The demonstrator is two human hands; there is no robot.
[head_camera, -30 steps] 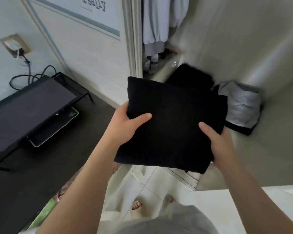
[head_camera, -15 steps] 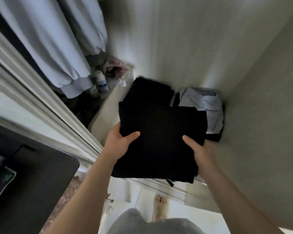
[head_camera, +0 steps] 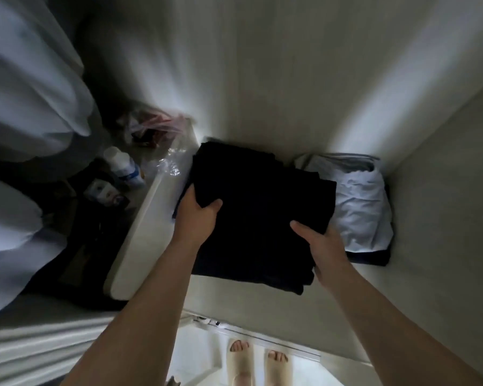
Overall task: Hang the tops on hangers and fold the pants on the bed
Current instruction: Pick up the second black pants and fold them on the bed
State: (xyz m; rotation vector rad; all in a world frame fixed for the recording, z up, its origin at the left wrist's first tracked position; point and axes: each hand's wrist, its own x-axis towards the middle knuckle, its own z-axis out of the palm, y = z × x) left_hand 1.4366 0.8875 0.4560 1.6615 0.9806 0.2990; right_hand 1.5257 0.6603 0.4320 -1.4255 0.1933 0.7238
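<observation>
The folded black pants lie low over a wardrobe shelf, on or just above another dark folded garment whose far edge shows behind them. My left hand grips their left edge, thumb on top. My right hand grips the near right edge, thumb on top too. A folded light grey garment lies on a dark piece to the right, touching the black stack.
Pale tops hang at the left. Below them stand a white bottle, a plastic bag and dark clutter, behind a white divider. Wardrobe walls close in behind and at the right. My feet in sandals show below.
I have stepped closer to the wardrobe, and both hands have carried the black pants forward and down onto the shelf stack. The desk and monitor have left the view.
</observation>
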